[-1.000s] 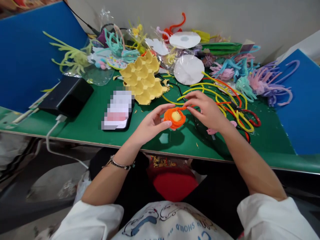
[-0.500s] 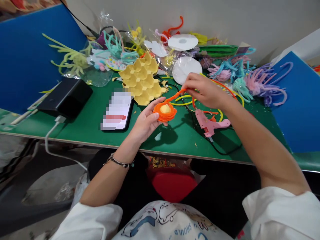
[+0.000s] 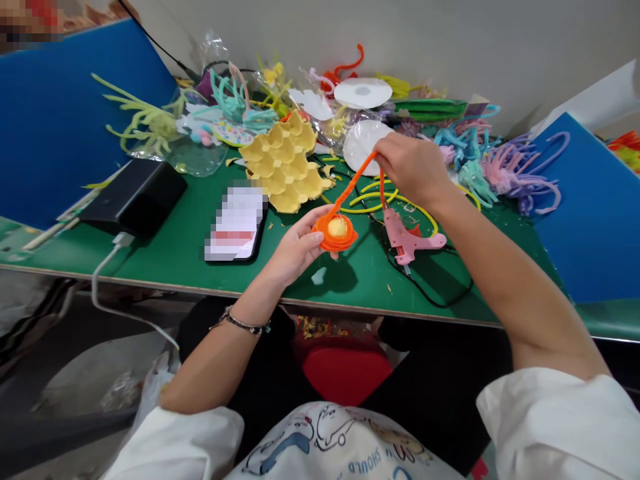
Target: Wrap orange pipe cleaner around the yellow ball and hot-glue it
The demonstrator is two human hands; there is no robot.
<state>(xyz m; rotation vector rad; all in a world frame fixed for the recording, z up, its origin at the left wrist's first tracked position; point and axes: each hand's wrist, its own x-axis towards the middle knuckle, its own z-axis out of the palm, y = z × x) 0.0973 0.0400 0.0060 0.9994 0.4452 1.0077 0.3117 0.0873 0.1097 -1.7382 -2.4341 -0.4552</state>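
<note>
My left hand (image 3: pixel 303 241) pinches an orange coil of pipe cleaner (image 3: pixel 327 239) by its left side, above the green table. A pale yellow cone-like piece (image 3: pixel 338 227) sits in the coil's middle. From the coil an orange strand (image 3: pixel 354 181) runs up to my right hand (image 3: pixel 407 163), whose closed fingers grip it. The strand's other part hangs down from those fingers toward a pink glue gun (image 3: pixel 406 239), which rests on the table below my right forearm. Its black cord trails behind and below it.
A yellow egg-carton piece (image 3: pixel 283 160) and a phone (image 3: pixel 237 223) lie left of my hands. Farther left stands a black box (image 3: pixel 134 195) with a white cable. Colourful pipe-cleaner bundles (image 3: pixel 505 167) and white discs (image 3: pixel 363 93) crowd the back. Blue panels (image 3: pixel 595 213) flank the table.
My right hand has risen slightly, and the orange strand between the hands is now longer and steeper. The coil has shifted a little to the right in the view.
</note>
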